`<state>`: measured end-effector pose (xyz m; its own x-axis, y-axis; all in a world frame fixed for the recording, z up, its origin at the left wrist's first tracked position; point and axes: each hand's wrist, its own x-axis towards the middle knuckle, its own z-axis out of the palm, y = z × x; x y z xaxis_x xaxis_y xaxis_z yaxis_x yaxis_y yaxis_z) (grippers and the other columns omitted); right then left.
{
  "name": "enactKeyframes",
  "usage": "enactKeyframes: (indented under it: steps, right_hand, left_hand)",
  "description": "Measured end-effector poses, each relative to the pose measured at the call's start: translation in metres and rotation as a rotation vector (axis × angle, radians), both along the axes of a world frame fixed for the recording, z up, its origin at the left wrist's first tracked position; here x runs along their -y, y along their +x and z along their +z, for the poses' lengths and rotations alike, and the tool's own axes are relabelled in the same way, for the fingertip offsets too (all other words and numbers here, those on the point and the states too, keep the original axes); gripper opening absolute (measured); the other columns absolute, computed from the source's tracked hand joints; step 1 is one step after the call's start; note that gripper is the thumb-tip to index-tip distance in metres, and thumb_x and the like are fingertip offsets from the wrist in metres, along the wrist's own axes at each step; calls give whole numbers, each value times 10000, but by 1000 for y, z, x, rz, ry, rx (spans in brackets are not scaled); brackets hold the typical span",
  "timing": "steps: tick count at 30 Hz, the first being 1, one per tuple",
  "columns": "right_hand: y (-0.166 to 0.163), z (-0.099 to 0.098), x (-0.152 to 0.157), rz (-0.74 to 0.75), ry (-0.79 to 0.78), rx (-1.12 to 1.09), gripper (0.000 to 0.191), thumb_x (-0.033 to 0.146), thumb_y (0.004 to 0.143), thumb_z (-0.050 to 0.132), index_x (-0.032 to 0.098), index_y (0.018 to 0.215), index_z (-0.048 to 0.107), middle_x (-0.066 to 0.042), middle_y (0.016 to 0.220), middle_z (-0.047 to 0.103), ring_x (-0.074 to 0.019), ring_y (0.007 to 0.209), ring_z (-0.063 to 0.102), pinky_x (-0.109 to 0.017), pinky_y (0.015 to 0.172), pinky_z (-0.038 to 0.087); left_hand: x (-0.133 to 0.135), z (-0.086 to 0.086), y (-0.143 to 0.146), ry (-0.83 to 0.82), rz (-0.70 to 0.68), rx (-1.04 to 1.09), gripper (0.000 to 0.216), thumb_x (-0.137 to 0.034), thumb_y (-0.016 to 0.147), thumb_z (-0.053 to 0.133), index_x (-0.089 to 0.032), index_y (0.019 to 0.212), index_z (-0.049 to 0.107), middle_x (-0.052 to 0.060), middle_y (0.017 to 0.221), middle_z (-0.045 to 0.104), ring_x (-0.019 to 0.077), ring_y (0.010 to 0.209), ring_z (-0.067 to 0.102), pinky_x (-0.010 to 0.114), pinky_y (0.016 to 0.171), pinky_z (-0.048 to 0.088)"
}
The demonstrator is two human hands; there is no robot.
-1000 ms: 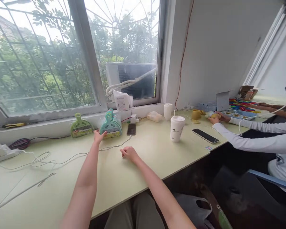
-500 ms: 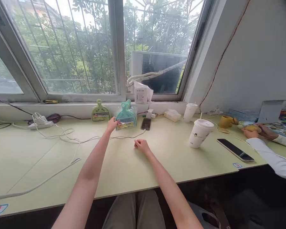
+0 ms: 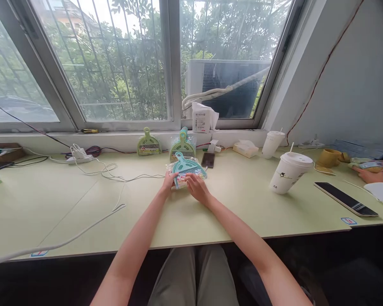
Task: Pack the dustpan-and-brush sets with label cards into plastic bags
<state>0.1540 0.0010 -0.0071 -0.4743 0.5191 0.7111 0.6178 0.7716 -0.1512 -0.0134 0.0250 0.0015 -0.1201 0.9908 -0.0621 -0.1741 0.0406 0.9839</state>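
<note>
A teal mini dustpan-and-brush set [image 3: 188,168] in a clear plastic wrapper lies flat on the pale green desk [image 3: 230,204] in front of me. My left hand [image 3: 168,183] grips its left edge. My right hand [image 3: 196,187] rests on its front right part, fingers curled over the wrapper. Behind it, a stack of wrapped green dustpan sets [image 3: 182,146] leans against the window ledge. Another green set [image 3: 149,145] stands to the left of that stack.
A phone [image 3: 208,160] on a charging cable lies just behind the teal set. Two white paper cups [image 3: 288,171] stand at the right, with a dark phone [image 3: 345,198]. White cables [image 3: 92,168] and a power strip [image 3: 78,154] lie at the left. Another person's hands [image 3: 368,172] work at the far right.
My left hand pulled one teal set off the leaning stack toward me and laid it flat. My right hand moved forward onto it. The view turned left.
</note>
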Motion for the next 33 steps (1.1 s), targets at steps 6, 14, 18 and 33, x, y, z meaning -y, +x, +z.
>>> enactKeyframes:
  steps: [6,14,18,33]
  right_hand:
    - [12,-1,-11,-96,-298,-269,246,190,928,387,183,878,628,-74,943,663,-191,865,608,-314,822,430]
    - [21,-3,-21,-188,-992,-747,303,432,860,548,186,690,591,-49,756,690,-171,665,653,-295,720,477]
    - [28,-1,-23,-213,-923,-975,151,329,789,624,189,830,586,-46,880,687,-169,765,638,-303,752,485]
    - [38,10,-23,78,-1013,-1183,454,137,618,780,230,982,525,-15,901,679,-191,889,660,-403,809,590]
  left_hand:
    - [-10,1,-8,-11,79,59,396,-300,786,646,-205,1121,457,30,864,659,146,689,657,251,580,536]
    - [1,3,-14,47,-287,73,539,-404,705,753,-219,1161,534,65,1082,682,176,804,690,310,711,578]
    - [7,5,-18,25,-479,-54,571,-459,710,752,-240,1202,563,83,1191,659,220,957,678,378,877,543]
    - [11,13,-27,125,-487,-136,750,-738,743,526,-234,1298,551,138,1243,630,286,1093,621,446,873,534]
